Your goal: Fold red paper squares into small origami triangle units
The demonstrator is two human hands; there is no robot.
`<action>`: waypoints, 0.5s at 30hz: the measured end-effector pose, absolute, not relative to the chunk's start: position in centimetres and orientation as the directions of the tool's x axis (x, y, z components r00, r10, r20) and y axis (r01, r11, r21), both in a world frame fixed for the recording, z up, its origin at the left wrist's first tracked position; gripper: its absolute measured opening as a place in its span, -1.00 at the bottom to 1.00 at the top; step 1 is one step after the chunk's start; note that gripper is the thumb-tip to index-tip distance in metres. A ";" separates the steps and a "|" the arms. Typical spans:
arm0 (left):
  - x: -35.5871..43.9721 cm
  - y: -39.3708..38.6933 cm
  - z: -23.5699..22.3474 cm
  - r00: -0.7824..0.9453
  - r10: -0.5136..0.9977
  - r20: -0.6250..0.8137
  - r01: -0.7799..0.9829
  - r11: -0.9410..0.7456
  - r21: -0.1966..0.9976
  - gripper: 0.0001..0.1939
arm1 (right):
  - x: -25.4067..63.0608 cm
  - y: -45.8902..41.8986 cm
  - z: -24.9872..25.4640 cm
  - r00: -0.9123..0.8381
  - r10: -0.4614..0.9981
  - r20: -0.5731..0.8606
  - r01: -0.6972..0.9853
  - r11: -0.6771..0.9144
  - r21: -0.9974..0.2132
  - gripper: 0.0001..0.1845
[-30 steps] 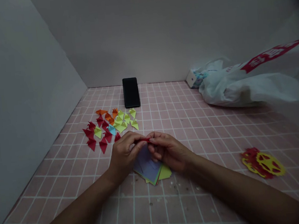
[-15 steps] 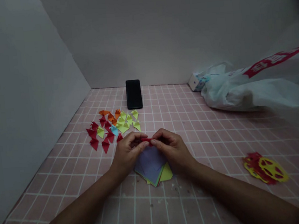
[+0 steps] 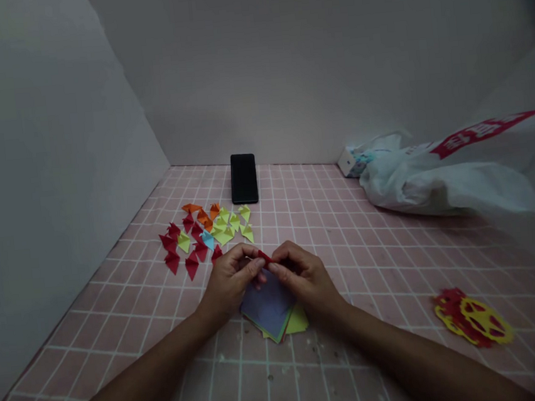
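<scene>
Between the fingertips of both hands is a small piece of folded red paper [image 3: 265, 257], tilted and mostly covered by fingers. My left hand [image 3: 234, 278] pinches its left end, and my right hand [image 3: 306, 279] grips the right end with thumb and forefinger. Beneath them lies a stack of square paper sheets [image 3: 269, 304], lilac on top, with green and yellow edges peeking out. Just beyond my left hand, several folded paper pieces [image 3: 200, 251] in red, orange, yellow and one blue are spread over the pink tiled surface.
A black phone [image 3: 243, 179] leans near the back wall. At the right back, a white plastic bag [image 3: 417, 180] with red print rests against a small box [image 3: 349, 161]. Red and yellow cut-out shapes [image 3: 472, 317] lie at the right. A wall [image 3: 57, 183] bounds the left side.
The folded red paper has turned from nearly level to a slant, its left end higher. My left fingers have shifted on it. The whole view has moved slightly.
</scene>
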State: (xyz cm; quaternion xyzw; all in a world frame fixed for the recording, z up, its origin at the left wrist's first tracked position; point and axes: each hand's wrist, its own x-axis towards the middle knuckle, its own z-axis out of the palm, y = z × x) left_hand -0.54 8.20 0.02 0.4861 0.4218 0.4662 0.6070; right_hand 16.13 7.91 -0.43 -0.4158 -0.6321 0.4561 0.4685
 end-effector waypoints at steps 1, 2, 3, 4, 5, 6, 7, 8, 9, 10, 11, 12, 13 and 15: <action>-0.5 8.2 0.0 0.210 0.976 -0.061 -0.152 0.094 0.984 -0.83 | 16.1 7.9 -0.5 -0.219 0.951 0.218 0.111 0.246 -0.963 -0.87; -0.5 8.2 0.0 0.208 0.976 -0.066 -0.151 0.099 0.984 -0.82 | 16.1 7.9 -0.5 -0.221 0.948 0.227 0.124 0.258 -0.958 -0.87; -0.5 8.3 0.0 0.209 0.975 -0.076 -0.157 0.111 0.981 -0.82 | 16.1 7.9 -0.5 -0.222 0.944 0.244 0.136 0.278 -0.951 -0.86; -0.5 8.3 -0.1 0.216 0.972 -0.094 -0.172 0.133 0.976 -0.81 | 16.1 7.9 -0.5 -0.222 0.938 0.267 0.149 0.303 -0.941 -0.85; -0.5 8.4 -0.2 0.229 0.966 -0.116 -0.192 0.162 0.968 -0.81 | 16.1 7.9 -0.5 -0.224 0.930 0.292 0.162 0.331 -0.930 -0.83; -0.6 8.4 -0.3 0.247 0.959 -0.139 -0.212 0.193 0.958 -0.80 | 16.1 7.8 -0.5 -0.228 0.921 0.315 0.172 0.356 -0.918 -0.82; -0.6 8.4 -0.3 0.266 0.951 -0.158 -0.229 0.221 0.948 -0.80 | 16.1 7.8 -0.4 -0.238 0.915 0.326 0.175 0.371 -0.912 -0.82; -0.7 8.5 -0.4 0.285 0.943 -0.172 -0.242 0.244 0.939 -0.79 | 16.1 7.8 -0.4 -0.255 0.913 0.319 0.169 0.367 -0.915 -0.82; -0.8 8.5 -0.5 0.302 0.936 -0.181 -0.249 0.261 0.933 -0.78 | 16.2 7.7 -0.3 -0.273 0.917 0.292 0.150 0.340 -0.928 -0.81; -0.9 8.6 -0.6 0.316 0.930 -0.187 -0.250 0.272 0.929 -0.77 | 16.2 7.7 -0.2 -0.290 0.925 0.247 0.116 0.290 -0.950 -0.80; -1.0 8.6 -0.6 0.328 0.925 -0.191 -0.248 0.280 0.927 -0.76 | 16.2 7.7 0.0 -0.307 0.932 0.190 0.067 0.220 -0.973 -0.80; -1.1 8.7 -0.6 0.342 0.919 -0.195 -0.245 0.288 0.926 -0.76 | 16.3 7.8 0.1 -0.314 0.940 0.132 0.005 0.140 -0.990 -0.78; -1.2 8.7 -0.7 0.356 0.913 -0.199 -0.239 0.295 0.925 -0.76 | 16.3 7.8 0.1 -0.323 0.942 0.093 -0.060 0.077 -0.995 -0.80; -1.3 8.8 -0.7 0.380 0.902 -0.206 -0.227 0.307 0.924 -0.75 | 16.3 8.0 0.2 -0.334 0.942 0.035 -0.168 -0.023 -0.985 -0.81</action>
